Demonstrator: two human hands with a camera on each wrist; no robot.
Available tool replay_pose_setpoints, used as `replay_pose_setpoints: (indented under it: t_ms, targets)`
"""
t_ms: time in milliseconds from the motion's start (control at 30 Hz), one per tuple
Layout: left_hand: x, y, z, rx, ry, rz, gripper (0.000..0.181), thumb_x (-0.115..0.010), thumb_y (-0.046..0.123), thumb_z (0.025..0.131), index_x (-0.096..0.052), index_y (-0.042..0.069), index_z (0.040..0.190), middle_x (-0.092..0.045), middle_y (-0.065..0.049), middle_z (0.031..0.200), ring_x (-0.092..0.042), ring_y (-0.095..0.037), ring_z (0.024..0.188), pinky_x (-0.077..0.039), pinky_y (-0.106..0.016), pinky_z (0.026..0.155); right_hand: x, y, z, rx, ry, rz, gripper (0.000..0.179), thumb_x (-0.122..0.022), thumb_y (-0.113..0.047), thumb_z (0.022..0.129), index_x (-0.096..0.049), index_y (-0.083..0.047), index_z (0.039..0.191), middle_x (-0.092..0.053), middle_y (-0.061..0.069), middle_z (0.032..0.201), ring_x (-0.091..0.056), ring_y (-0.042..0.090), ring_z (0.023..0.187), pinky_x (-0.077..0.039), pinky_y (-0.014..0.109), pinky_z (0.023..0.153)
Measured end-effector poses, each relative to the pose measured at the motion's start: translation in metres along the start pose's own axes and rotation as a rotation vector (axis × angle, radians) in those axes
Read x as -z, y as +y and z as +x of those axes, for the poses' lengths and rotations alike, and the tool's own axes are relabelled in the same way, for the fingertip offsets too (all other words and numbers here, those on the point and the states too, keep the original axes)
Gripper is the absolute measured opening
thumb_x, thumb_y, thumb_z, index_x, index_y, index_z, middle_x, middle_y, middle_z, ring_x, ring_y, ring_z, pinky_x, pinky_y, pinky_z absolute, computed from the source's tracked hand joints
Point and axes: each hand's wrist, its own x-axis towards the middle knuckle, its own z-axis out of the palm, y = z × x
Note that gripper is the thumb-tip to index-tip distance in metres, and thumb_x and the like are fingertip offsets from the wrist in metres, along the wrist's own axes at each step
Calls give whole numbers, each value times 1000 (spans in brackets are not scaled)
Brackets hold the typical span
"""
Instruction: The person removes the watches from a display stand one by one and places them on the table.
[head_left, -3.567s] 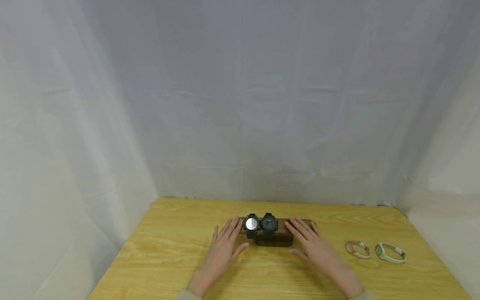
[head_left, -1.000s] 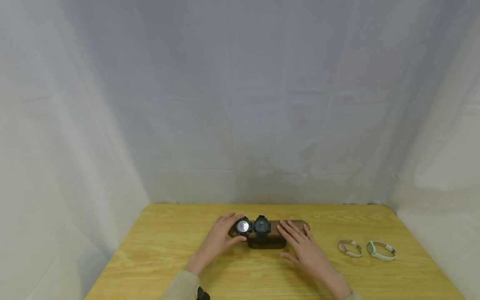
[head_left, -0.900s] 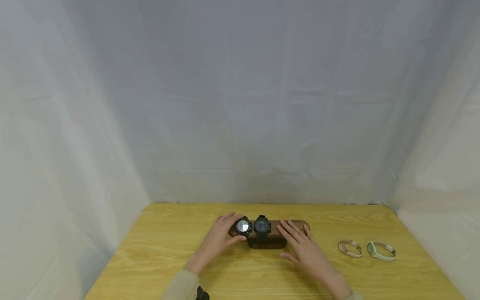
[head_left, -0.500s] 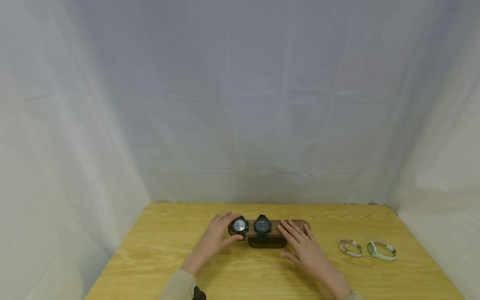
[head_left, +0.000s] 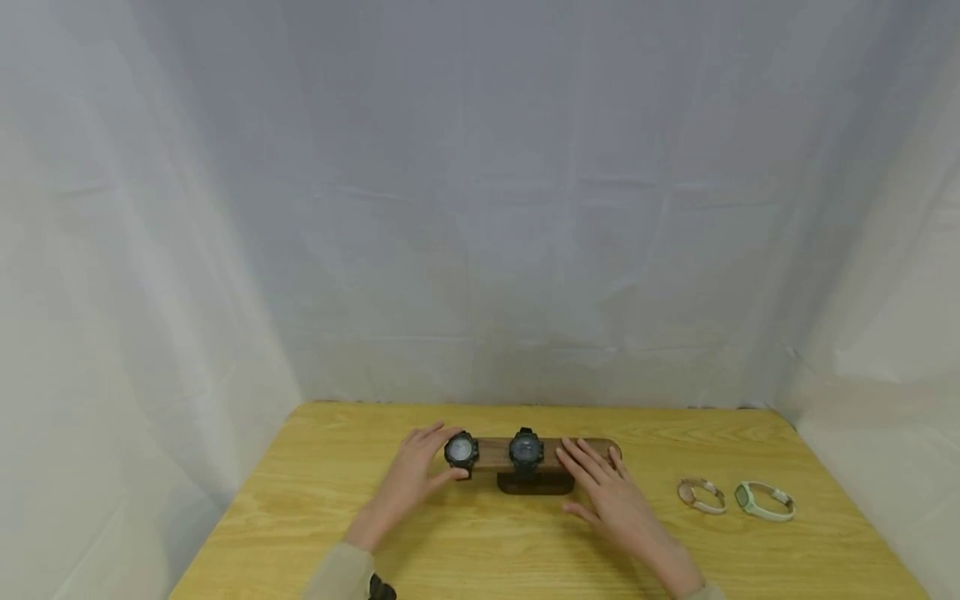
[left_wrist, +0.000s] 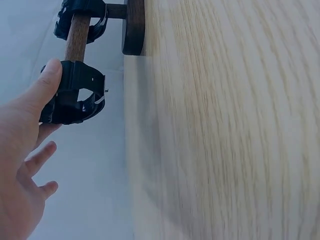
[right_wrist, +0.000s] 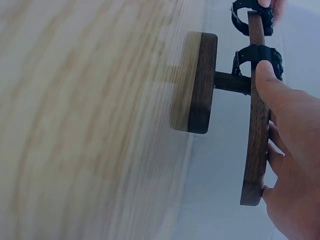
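Note:
A dark wooden watch stand (head_left: 493,454), a bar raised on a small base (head_left: 536,483), stands on the table. At the bar's left end my left hand (head_left: 408,475) pinches a black round-faced watch (head_left: 461,450) between thumb and fingers. The left wrist view shows its buckled strap (left_wrist: 80,77) as a loop at the bar's end. A second black watch (head_left: 527,448) sits round the bar near its middle. My right hand (head_left: 611,496) rests its extended fingers on the right part of the bar, its thumb lying apart on the near side.
Two more watches lie to the right on the wooden table (head_left: 465,550): one with a pinkish strap and round face (head_left: 686,492), the other mint green (head_left: 772,515). A pale curtain (head_left: 480,250) hangs behind the table and at both sides.
My left hand has gone from straight fingers at the bar's left end to pinching the left watch, which has slid left along the bar, away from the middle watch. The right hand stays put.

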Motion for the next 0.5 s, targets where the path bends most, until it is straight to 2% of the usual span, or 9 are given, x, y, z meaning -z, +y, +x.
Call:
replay_pose_setpoints:
  t_ms: [167, 500]
  targets:
    - [7, -5, -5, 15, 12, 54, 66, -81, 39, 82, -61, 8, 138, -62, -14, 140, -52, -36, 134, -32, -59, 118, 0, 0, 0, -2, -5, -12, 81, -82, -35, 84, -46, -8, 152, -40, 10, 160, -38, 33, 145, -31, 69, 113]
    - [24, -12, -15, -76, 106, 199, 70, -87, 38, 76, -63, 6, 133, -65, -16, 132, -58, -37, 125, -37, -60, 115, -2, 1, -1, 7, 5, -16, 83, -82, -35, 84, -45, -9, 153, -38, 8, 161, -41, 35, 144, -31, 69, 113]
